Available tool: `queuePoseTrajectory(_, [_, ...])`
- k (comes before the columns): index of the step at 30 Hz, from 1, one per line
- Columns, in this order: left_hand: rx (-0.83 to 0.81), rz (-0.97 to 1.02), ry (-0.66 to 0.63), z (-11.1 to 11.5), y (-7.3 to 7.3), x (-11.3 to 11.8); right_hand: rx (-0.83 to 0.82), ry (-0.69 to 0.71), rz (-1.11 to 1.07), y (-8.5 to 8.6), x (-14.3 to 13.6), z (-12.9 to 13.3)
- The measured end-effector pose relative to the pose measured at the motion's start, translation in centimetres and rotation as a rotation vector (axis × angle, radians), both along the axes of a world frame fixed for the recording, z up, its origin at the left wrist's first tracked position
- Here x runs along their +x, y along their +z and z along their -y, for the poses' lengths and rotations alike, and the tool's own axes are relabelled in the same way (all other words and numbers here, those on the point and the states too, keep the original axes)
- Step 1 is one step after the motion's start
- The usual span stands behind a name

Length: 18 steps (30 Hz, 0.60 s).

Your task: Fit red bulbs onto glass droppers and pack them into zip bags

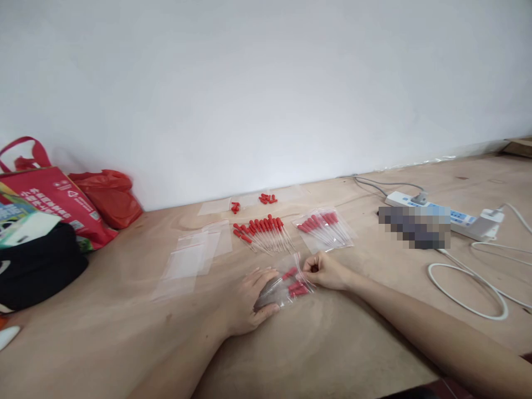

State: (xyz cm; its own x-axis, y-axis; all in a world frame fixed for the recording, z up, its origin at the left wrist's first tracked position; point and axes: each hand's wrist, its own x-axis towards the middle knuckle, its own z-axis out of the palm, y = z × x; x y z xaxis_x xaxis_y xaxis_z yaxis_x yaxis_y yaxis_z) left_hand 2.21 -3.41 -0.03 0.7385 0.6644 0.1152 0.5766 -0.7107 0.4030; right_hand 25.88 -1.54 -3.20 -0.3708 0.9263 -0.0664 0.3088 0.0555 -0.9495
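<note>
A clear zip bag with a few red-bulbed droppers inside lies on the wooden table in front of me. My left hand curves over its left end, thumb on the near side and fingers on the far side. At the right end, my right hand pinches the bag's edge by the red zip strip. Just beyond, several loose droppers with red rubber bulbs and thin clear tubes lie fanned out. To their right rests another clear bag filled with droppers.
Empty zip bags overlap at left. Farther back sit two small piles of loose red bulbs. A power strip with white cables occupies the right. A red tote bag, red plastic bag and black bag stand left.
</note>
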Motion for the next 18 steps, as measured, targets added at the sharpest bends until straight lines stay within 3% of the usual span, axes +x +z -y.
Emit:
queuePoseTrajectory(5, [-0.013, -0.025, -0.012, 0.0, 0.2, 0.0, -0.072, 0.193, -0.057, 1.0, 0.7, 0.2])
queuePoseTrajectory(10, [-0.018, -0.034, -0.015, 0.0, 0.4, 0.1, -0.038, 0.059, -0.058, 0.7, 0.3, -0.1])
queuePoseTrajectory(15, [-0.017, -0.05, -0.022, -0.1, 0.4, 0.1, -0.118, 0.185, -0.071, 0.8, 0.9, -0.5])
queuePoseTrajectory(18, [-0.014, -0.049, -0.029, -0.2, 0.3, 0.0, -0.132, 0.129, -0.019, 1.1, 1.2, -1.5])
